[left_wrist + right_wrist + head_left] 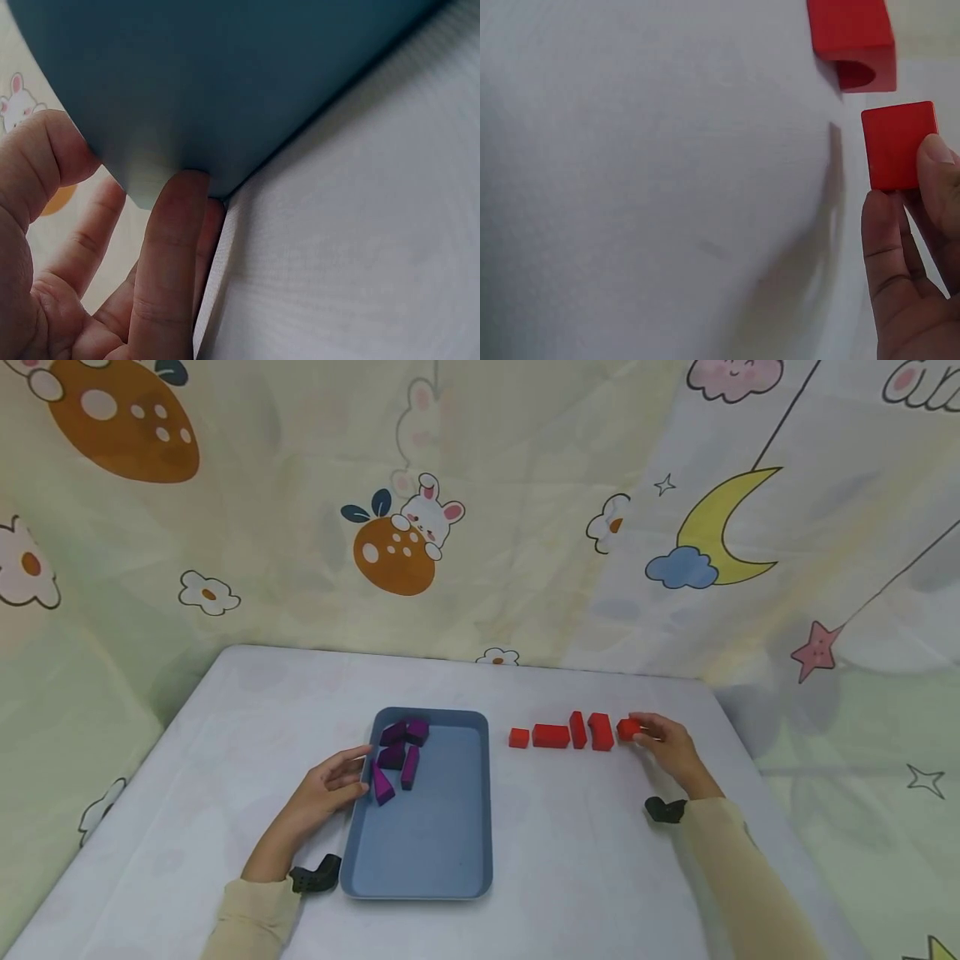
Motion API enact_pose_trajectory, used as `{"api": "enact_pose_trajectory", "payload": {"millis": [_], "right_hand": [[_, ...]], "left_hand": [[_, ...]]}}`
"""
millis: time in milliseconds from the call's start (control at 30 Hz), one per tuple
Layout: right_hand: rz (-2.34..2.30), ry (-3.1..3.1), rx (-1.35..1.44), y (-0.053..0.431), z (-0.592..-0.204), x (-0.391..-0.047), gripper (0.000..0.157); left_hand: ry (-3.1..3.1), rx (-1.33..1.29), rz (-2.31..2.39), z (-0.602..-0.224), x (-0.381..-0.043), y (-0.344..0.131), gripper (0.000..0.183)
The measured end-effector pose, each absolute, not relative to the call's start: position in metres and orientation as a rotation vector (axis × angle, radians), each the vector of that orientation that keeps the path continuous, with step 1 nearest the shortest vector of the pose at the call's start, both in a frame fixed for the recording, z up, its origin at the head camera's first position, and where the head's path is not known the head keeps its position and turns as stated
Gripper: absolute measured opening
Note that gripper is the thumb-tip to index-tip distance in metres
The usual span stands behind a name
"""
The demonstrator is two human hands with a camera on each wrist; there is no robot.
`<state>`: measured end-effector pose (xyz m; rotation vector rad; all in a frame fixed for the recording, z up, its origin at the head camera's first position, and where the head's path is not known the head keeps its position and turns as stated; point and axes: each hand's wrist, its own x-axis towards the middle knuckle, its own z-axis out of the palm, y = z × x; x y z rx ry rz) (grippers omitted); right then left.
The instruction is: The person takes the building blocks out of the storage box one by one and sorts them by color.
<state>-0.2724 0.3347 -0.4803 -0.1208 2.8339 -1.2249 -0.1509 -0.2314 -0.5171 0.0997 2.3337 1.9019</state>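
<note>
A blue tray [427, 843] lies on the white table with several purple blocks [392, 757] in its far left corner. My left hand [324, 795] holds the tray's left rim; in the left wrist view the thumb and fingers [171, 262] touch the tray's edge and outer wall. At the right end of a row of red blocks, my right hand [675, 752] pinches a small red block [900, 146] between thumb and fingers. Beside it is a red block with a curved notch [855, 37], standing apart from the held one.
Farther left in the row are a thin red block [577, 730], a red rectangular block [551, 737] and a small red cube [518, 738]. A printed cloth [525, 527] hangs behind the white table [570, 860]. Each wrist wears a black camera mount [317, 874].
</note>
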Motion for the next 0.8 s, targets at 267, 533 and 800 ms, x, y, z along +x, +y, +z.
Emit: {"api": "enact_pose_trajectory", "payload": {"millis": [267, 533, 800], "right_hand": [[-1.187, 2.776, -0.030, 0.334, -0.490, -0.278, 0.052], [-1.191, 2.858, -0.046, 0.329, -0.475, -0.275, 0.057], [-1.302, 2.999, -0.189, 0.294, -0.449, -0.260, 0.052]], "left_hand": [[2.297, 0.105, 1.940, -0.518, -0.152, -0.233, 0.064], [2.290, 0.123, 1.944, -0.519, -0.152, -0.233, 0.064], [2.289, 0.133, 1.950, -0.519, -0.152, -0.233, 0.064]]}}
